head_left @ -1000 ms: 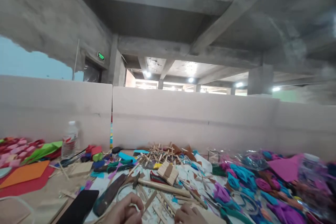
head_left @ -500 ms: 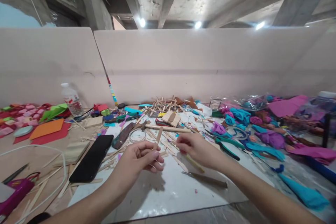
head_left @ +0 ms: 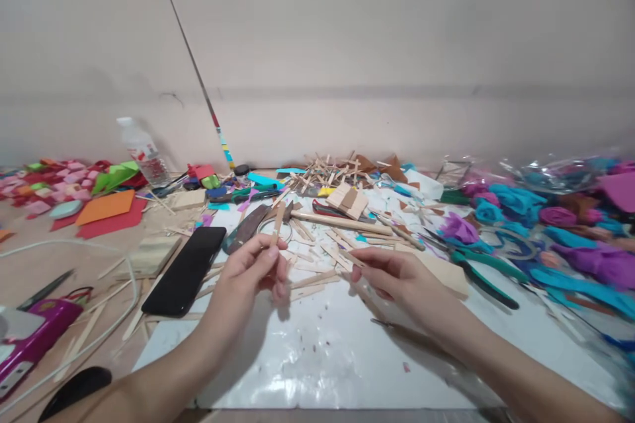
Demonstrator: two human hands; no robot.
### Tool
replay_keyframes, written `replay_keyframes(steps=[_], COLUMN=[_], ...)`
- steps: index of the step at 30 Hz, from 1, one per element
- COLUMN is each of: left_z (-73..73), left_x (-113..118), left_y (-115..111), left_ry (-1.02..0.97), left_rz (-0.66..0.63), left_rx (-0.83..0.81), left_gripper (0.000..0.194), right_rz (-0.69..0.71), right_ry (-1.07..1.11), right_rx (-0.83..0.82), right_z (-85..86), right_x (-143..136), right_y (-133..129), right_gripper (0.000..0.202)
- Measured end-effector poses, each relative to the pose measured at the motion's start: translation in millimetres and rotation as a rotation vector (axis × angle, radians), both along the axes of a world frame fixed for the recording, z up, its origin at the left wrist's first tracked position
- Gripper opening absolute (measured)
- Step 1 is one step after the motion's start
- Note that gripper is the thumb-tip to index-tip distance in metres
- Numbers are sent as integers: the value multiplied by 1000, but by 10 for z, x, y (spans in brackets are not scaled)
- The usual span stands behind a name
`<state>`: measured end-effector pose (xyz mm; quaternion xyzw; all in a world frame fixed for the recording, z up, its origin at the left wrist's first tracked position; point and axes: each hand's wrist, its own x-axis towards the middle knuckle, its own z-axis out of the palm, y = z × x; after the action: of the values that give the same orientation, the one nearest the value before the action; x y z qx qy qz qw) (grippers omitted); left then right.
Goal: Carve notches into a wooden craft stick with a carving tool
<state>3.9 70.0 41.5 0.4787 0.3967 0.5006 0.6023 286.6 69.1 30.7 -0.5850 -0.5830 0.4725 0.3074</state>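
Note:
Between the thumb and fingers of my left hand [head_left: 258, 271] a flat wooden stick [head_left: 279, 219] points upward. My right hand [head_left: 391, 271] pinches a small wooden strip [head_left: 351, 259] above the white board [head_left: 307, 377]. The two hands are apart. Loose wooden sticks [head_left: 317, 281] lie scattered between and beyond them. Under my right forearm lies a thin metal-tipped tool [head_left: 421, 340], partly hidden. A hammer with a wooden handle [head_left: 342, 222] rests behind the hands, near a stack of wooden pieces [head_left: 347, 201].
A black phone [head_left: 186, 271] lies left of my left hand, with a white cable [head_left: 133, 277] and purple power strip [head_left: 42, 337] further left. Green-handled pliers [head_left: 489, 277] are on the right, beside blue and purple crepe paper [head_left: 600, 268]. A bottle [head_left: 143, 152] stands back left.
The view has tilted down and shifted. My right hand has turned and opened out from a closed grasp near the sticks, and now shows a strip at its fingertips. My left hand still holds its stick.

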Motion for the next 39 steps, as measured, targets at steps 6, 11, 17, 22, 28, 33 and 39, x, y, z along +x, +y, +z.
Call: replay_keyframes(steps=[6,11,17,22,28,33,39], left_z=[-82,-176,-247,-225,-194,-225,-307], left_x=[68,166,152,118,107,104,99], left_y=[-16,-158,-221,-248,-312,-286,-295], left_ry=[29,59,125,183,358,667,778], left_rz=[-85,-257,-322,-348,-363,-264,-205], left_rx=[-71,-148,-227,-225,15,516,753], left_gripper=[36,45,39,34,29,23,23], right_rz=[66,84,-22,-26,150,127,119], right_ry=[22,50,67,116,146,81,85], right_rx=[71,91,-112,-244,-168,-85,-31], right_z=[71,59,105,176,102,121,129], right_x=[-39,-152,-332,-421,-340,-340,-431], right_y=[-103,-247,-430,-483,-479,-485,-504], right_gripper=[42,45,43,47,52,50,42])
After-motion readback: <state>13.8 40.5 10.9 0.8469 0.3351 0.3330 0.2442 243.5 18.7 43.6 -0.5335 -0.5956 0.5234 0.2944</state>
